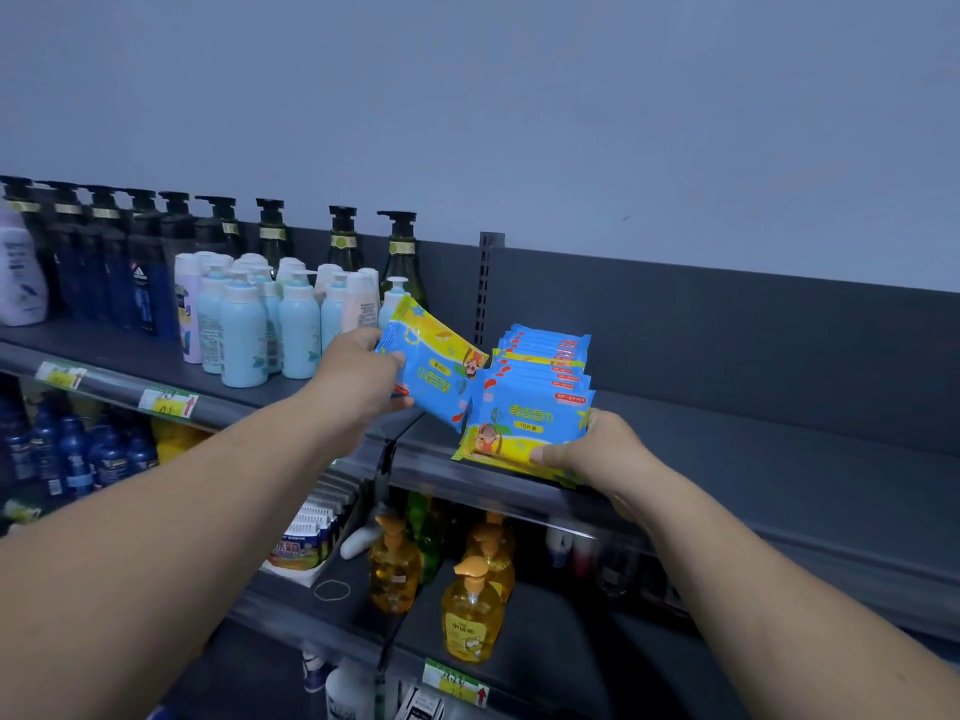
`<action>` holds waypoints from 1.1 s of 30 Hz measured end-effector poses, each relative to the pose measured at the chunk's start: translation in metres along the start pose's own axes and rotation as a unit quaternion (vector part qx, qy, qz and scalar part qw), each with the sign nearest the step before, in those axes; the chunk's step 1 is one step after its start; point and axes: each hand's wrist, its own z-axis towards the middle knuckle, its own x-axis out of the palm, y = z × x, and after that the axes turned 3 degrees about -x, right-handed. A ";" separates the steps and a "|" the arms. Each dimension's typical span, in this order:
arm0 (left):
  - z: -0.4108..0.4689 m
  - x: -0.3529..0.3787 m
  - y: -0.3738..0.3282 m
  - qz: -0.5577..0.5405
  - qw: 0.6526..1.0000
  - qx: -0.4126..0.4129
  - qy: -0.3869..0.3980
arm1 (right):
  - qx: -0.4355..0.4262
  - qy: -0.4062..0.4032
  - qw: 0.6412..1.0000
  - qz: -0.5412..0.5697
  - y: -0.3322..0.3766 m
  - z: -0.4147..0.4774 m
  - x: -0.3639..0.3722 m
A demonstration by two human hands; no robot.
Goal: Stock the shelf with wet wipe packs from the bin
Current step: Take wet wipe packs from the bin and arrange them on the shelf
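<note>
Step in hand: placing. Stocking is part done. A row of packs [543,366] stands on edge on the shelf [753,459], just right of frame centre, beside the upright post. Bin is not in view.

L side: my left hand [358,379], centre frame, grips one loose pack [439,379] by its left end. My fingers [389,360] are curled over the printed face, w/ others under the lower edge. The pack is tilted, top corner toward upper left, and held in the air. Its right end is just beside the row, poss. touching the front of it; overlap makes that hard to call.

R side: my right hand [597,454], lower right of centre, steadies the front pack [511,433] of the row. The thumb presses flat on its yellow lower corner and the other fingers wrap its right edge. The pack leans toward me at the shelf lip. Whether its base sits fully on the shelf or overhangs, I cannot tell.

Next move, in my judgement: turn the loose pack upright to match the row, face forward, then slot it in at the front or left side. R hand should hold the row while it goes in, since soft packs on edge could topple forward off the lip. Then release L and go back for more.
</note>
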 end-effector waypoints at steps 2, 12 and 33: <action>0.002 -0.002 0.001 -0.002 1.000 -0.001 -0.001 | 0.011 0.017 1.000 -0.008 0.000 0.003 0.000; 0.009 -0.003 0.002 -0.014 1.000 -0.001 -0.001 | 0.023 -0.004 0.994 -0.109 -0.003 0.019 0.003; 0.019 0.004 0.006 -0.024 1.000 -0.008 0.007 | 0.026 -0.077 0.976 -0.204 -0.003 0.045 0.000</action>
